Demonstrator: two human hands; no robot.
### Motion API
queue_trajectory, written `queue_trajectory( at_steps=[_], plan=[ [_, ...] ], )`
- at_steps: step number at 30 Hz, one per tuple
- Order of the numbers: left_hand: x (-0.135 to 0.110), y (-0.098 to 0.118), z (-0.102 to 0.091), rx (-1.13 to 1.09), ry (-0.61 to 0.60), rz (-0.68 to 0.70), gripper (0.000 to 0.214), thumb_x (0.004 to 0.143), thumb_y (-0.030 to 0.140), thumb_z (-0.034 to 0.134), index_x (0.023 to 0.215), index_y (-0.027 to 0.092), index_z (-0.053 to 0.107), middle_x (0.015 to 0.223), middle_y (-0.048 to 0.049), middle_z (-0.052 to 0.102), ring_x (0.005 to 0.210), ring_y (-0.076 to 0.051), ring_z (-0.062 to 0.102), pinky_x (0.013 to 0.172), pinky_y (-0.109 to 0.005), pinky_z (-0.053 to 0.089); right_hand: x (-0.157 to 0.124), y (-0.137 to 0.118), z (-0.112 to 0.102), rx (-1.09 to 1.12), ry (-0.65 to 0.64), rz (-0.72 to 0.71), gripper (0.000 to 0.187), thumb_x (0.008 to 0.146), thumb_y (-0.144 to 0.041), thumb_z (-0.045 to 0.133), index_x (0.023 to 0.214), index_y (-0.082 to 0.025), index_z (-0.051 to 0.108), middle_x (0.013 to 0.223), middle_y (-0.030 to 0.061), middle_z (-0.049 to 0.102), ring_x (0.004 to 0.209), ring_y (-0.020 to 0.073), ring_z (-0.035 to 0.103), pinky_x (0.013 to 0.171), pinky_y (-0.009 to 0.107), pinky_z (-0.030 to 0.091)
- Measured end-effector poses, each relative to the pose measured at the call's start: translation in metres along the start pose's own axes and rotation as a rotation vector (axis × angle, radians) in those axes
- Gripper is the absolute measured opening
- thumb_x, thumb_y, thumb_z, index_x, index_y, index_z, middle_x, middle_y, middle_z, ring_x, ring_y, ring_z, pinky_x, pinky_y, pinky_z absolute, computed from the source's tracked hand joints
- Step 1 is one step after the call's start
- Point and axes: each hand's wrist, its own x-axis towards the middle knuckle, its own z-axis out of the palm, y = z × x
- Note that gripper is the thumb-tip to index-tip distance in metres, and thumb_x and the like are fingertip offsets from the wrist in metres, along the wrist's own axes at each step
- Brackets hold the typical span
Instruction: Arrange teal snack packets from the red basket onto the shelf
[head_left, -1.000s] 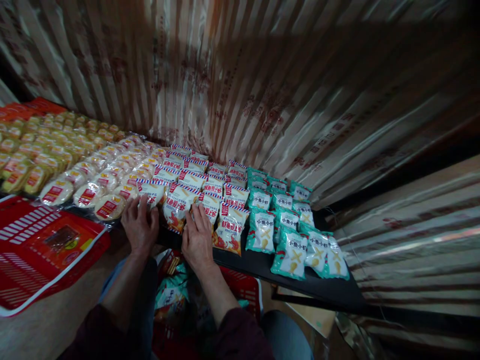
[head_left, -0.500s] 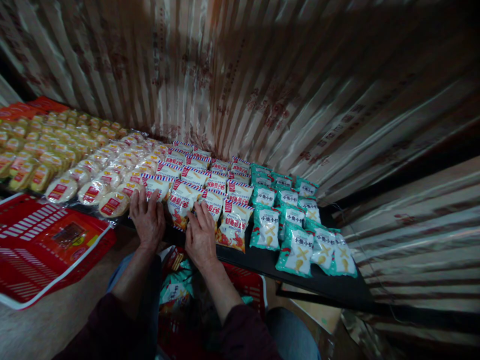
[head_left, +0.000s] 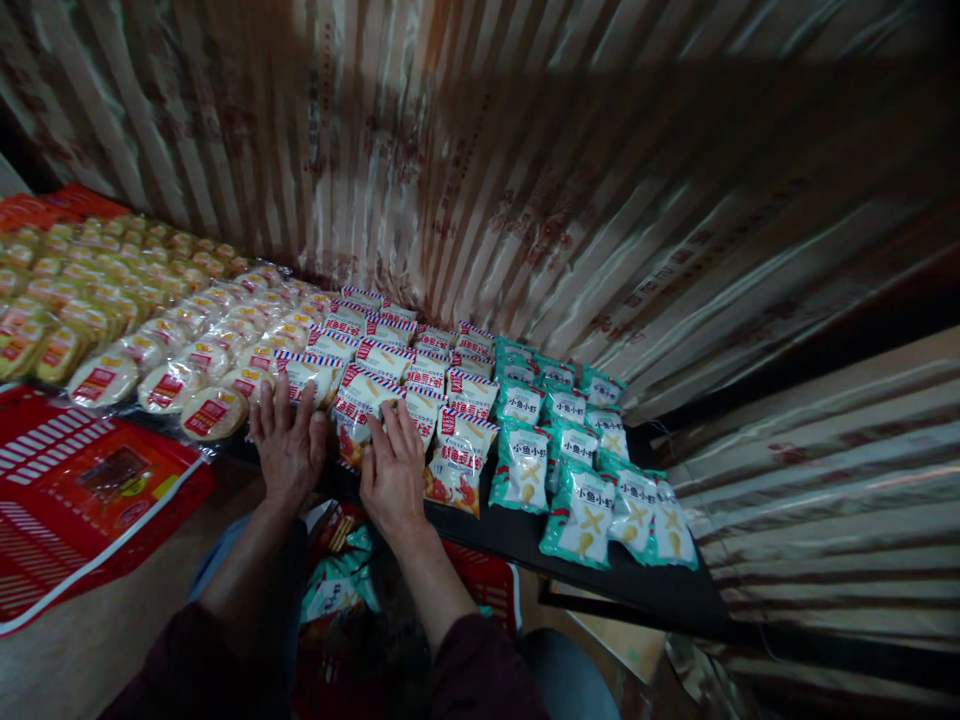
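Packet [head_left: 358,402] with striped top, long axis running roughly front to back, lies at the front of the black shelf [head_left: 517,538], between left hand [head_left: 289,455] and nearer right hand [head_left: 394,482] (both wide, fingers extended).

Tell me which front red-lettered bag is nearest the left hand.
The leftmost front bag, beside the round packs. The left hand partly covers it, while the other front red-lettered bags lie farther right.

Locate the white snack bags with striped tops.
In the head view, the white snack bags lie centrally, between round packs on the left and teal bags on the right, with left hand and right hand at their front.
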Motion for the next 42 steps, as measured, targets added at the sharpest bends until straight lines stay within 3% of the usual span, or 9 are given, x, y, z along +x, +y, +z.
queue_trajectory(
  at_steps=[7, 16, 23, 31, 42],
  plan=[
    [0.002, -0.007, 0.003, 0.002, -0.014, -0.011, 0.046, 0.095, 0.035, 0.034, 0.136, 0.018, 0.046, 0.153, -0.0137, 0.026, 0.143, -0.027, 0.017, 0.114, -0.051, 0.013, 0.018, -0.005, 0.010, -0.010, -0.049, 0.040, 0.044, 0.089, -0.019, 0.044, 0.133, -0.017, 0.048, 0.150, 0.0100, 0.035, 0.144, 0.0260, 0.016, 0.114, 0.051, 0.023],
    [0.007, -0.007, 0.000, -0.073, -0.058, -0.049, 0.041, 0.095, 0.036, 0.035, 0.131, 0.022, 0.050, 0.155, -0.0064, 0.021, 0.143, -0.027, 0.016, 0.114, -0.047, 0.019, 0.015, 0.002, 0.012, -0.021, -0.074, 0.019, 0.043, 0.088, -0.017, 0.046, 0.131, -0.017, 0.050, 0.149, 0.0079, 0.036, 0.143, 0.0247, 0.018, 0.115, 0.048, 0.020],
    [0.008, -0.006, 0.002, -0.041, -0.013, -0.011, 0.037, 0.091, 0.031, 0.046, 0.126, 0.025, 0.057, 0.152, -0.0091, 0.029, 0.142, -0.030, 0.017, 0.112, -0.053, 0.019, 0.016, 0.003, 0.010, -0.039, -0.092, 0.006, 0.043, 0.088, -0.017, 0.046, 0.131, -0.017, 0.050, 0.150, 0.0061, 0.035, 0.143, 0.0254, 0.020, 0.115, 0.048, 0.021],
    [0.005, -0.001, 0.001, 0.013, -0.020, -0.049, 0.036, 0.092, 0.036, 0.044, 0.124, 0.027, 0.059, 0.149, -0.0076, 0.035, 0.138, -0.030, 0.029, 0.108, -0.052, 0.025, 0.016, 0.003, 0.011, -0.031, -0.068, 0.000, 0.042, 0.089, -0.018, 0.045, 0.130, -0.017, 0.051, 0.149, 0.0070, 0.037, 0.143, 0.0244, 0.020, 0.114, 0.048, 0.021],
    [0.001, 0.004, 0.001, 0.034, 0.076, 0.012, 0.042, 0.086, 0.035, 0.054, 0.127, 0.025, 0.055, 0.152, -0.0090, 0.029, 0.142, -0.032, 0.016, 0.112, -0.055, 0.016, 0.012, 0.000, 0.009, -0.030, -0.034, -0.009, 0.042, 0.089, -0.018, 0.042, 0.130, -0.015, 0.050, 0.150, 0.0090, 0.035, 0.144, 0.0239, 0.018, 0.114, 0.047, 0.023]
  ],
)
